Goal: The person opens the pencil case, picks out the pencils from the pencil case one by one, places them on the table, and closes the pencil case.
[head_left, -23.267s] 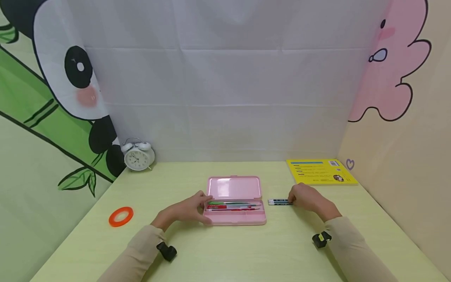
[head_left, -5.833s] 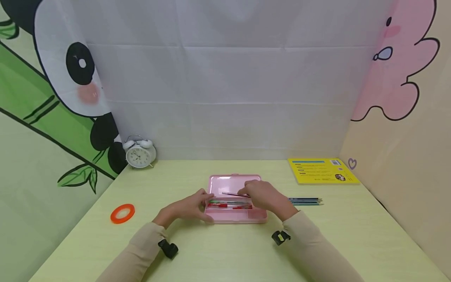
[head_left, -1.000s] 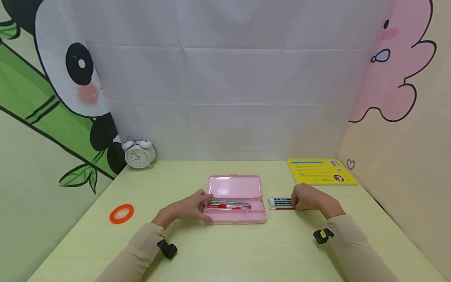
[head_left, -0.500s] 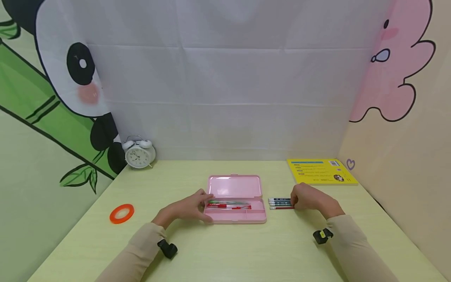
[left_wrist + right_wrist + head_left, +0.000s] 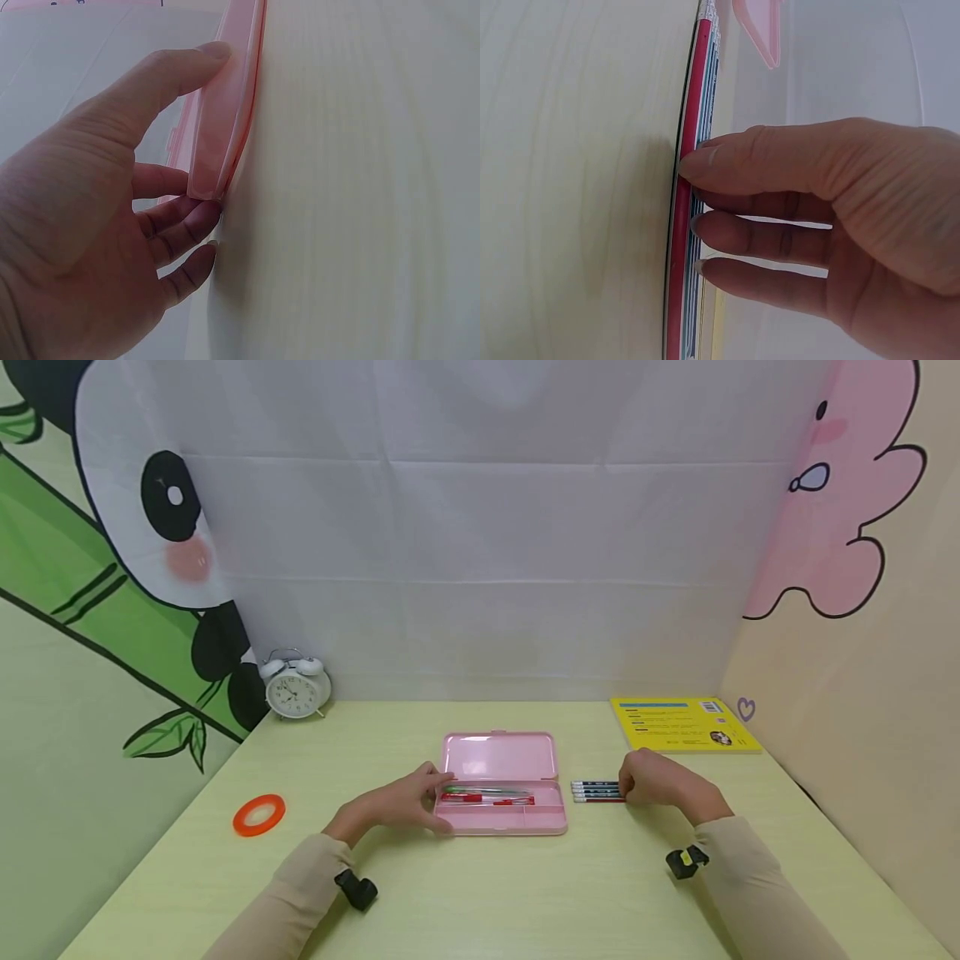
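Note:
The pink pencil case (image 5: 551, 818) lies with its lid (image 5: 498, 756) folded back in the head view. At its left end my left hand (image 5: 405, 797) grips it, thumb on the front wall and fingertips around the back corner. Inside are a green pen (image 5: 461, 790) and red pens (image 5: 467, 797). To the case's right, several pencils (image 5: 596, 786) lie side by side, white-tipped ends towards the case. My right hand (image 5: 660, 781) holds the row, its thumb on the red pencil (image 5: 696, 82) nearest me and its fingers along the far side; the other ends are hidden behind the hand.
An orange tape roll (image 5: 258, 815) lies on the table (image 5: 480, 902) at the left. The white alarm clock (image 5: 297, 687) stands at the back left corner, and a yellow book (image 5: 682, 725) lies at the back right. A white cloth (image 5: 480, 568) hangs behind.
Over the frames, pencils have left the case and joined the row at the right. Within the last second, my right hand has drawn the red pencil up against the others. The left hand stays put.

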`<state>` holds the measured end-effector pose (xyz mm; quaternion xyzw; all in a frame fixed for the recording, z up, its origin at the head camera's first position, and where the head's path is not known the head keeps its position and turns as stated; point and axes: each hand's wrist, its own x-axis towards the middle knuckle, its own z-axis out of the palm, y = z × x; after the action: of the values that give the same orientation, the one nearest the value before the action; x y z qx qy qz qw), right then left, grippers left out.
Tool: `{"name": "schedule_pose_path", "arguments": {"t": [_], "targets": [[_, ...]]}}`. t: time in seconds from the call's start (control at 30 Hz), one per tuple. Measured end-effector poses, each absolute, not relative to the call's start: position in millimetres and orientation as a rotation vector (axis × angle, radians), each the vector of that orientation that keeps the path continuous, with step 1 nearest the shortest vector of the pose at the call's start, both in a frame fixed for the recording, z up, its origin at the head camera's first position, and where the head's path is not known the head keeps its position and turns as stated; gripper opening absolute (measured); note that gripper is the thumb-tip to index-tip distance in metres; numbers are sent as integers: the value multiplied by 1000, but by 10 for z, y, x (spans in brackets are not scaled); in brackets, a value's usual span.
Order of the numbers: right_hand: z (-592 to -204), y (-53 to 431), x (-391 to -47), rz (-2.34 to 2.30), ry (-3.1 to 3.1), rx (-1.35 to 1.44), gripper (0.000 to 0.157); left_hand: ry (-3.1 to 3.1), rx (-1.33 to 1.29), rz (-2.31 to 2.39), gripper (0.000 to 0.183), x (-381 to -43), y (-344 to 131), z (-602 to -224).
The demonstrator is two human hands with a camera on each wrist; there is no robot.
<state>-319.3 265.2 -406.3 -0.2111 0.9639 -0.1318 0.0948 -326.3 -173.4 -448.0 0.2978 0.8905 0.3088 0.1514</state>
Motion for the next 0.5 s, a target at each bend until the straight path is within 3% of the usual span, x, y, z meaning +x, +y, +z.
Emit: {"name": "schedule_pose_path", "arguments": {"t": [0.5], "targets": [[-4070,2646,-3194,-396,2865,-608,13,2557,855,884,98,-3263,-1740,-4483]]}}
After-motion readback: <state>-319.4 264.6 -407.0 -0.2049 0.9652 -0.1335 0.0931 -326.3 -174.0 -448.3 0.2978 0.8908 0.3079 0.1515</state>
